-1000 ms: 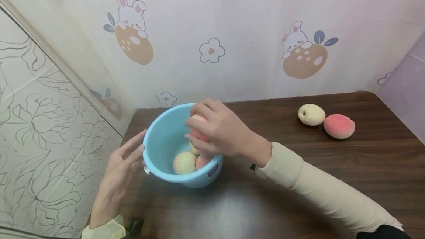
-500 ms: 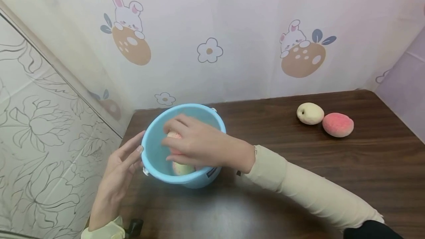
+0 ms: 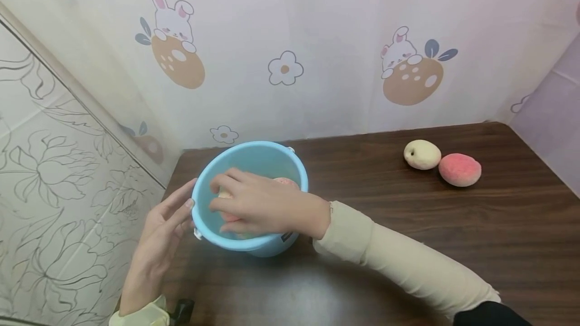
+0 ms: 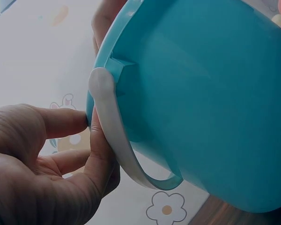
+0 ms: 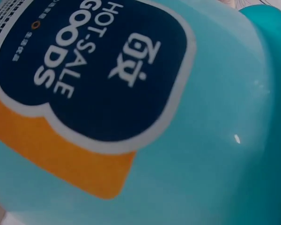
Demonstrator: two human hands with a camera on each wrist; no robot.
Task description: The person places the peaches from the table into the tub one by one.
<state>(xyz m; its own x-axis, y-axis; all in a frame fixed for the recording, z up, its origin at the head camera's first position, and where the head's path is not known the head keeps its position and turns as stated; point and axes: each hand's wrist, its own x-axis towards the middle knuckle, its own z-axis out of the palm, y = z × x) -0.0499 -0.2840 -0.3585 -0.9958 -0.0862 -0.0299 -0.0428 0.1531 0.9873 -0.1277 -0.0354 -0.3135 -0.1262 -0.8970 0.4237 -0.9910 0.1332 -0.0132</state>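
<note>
Right hand: fingers curled round a pink-and-cream peach, grasping it inside the light-blue bucket (the hand itself covers most of the fruit).
Held peach: under the right fingers, below the rim; I cannot tell whether it touches anything beneath.
Left hand: thumb and fingers pinching the rim, just past the right fingertips.
White handle: on the bucket's outside, against the left fingers.
Second peach: in the bucket, behind the right knuckles.
Printed label: dark blue and orange, on the outer wall near the right wrist.
Cream peach and pink peach: side by side on the brown table, well to the right of all the fingers.
Rabbit-print curtain: beyond both hands.
</note>
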